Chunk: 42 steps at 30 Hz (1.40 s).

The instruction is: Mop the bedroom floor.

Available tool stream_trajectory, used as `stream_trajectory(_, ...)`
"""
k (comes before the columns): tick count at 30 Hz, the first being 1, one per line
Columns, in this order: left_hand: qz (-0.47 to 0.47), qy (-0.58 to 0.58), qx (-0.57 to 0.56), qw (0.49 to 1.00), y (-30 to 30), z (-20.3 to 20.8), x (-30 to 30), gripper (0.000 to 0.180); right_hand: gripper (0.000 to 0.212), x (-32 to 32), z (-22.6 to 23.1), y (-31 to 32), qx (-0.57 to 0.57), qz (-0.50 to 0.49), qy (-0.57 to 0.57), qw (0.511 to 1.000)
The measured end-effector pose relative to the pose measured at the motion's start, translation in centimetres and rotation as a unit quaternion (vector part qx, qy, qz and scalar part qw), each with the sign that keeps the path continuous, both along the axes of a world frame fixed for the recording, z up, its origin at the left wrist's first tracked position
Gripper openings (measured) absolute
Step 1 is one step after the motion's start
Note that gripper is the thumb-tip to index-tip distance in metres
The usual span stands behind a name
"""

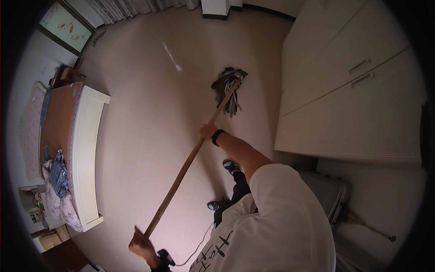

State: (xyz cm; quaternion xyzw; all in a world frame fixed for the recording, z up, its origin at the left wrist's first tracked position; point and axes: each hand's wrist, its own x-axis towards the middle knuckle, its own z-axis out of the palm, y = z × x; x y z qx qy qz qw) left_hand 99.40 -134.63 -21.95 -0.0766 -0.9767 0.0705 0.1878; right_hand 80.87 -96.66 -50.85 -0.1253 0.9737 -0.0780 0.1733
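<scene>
A mop with a long wooden handle (174, 186) slants across the view, its head of dark and grey cloth strips (229, 90) spread on the floor. My right hand (208, 131), with a black band on the wrist, is wrapped round the lower part of the handle. Near the handle's upper end, my left hand (142, 245) is closed on the wood. A black device (166, 257) with a cable is at my left wrist.
Pale floor (136, 118) surrounds the mop. White cabinets (335, 104) stand on the right. On the left is a bed with a cream frame (88, 158) and bunched bedding (59, 174). A grey suitcase (324, 190) and a broom (367, 224) are beside me. Curtains (136, 9) hang at the far end.
</scene>
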Motion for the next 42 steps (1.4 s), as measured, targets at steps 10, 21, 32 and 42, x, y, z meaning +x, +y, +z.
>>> stream_trajectory(10, -0.245, -0.126, 0.086, 0.957, 21.0, -3.3, -10.4, 0.045, 0.006, 1.9, 1.5, 17.8, -0.017, -0.207, 0.063, 0.976)
stream_trajectory(21, -0.316, -0.153, -0.074, 0.933, 1.5, 11.6, -0.1, 0.035, 0.004, 12.9, -3.9, 7.9, -0.157, -0.239, 0.001, 0.958)
stream_trajectory(32, -0.188, -0.114, 0.016, 0.975, -25.2, 19.2, 12.1, 0.019, 0.011, 36.4, -1.2, -18.8, -0.258, -0.192, 0.022, 0.947)
stream_trajectory(42, -0.375, -0.022, 0.060, 0.925, -25.2, 12.7, 10.6, 0.031, 0.010, 45.2, -3.3, -20.2, -0.153, -0.325, 0.063, 0.931)
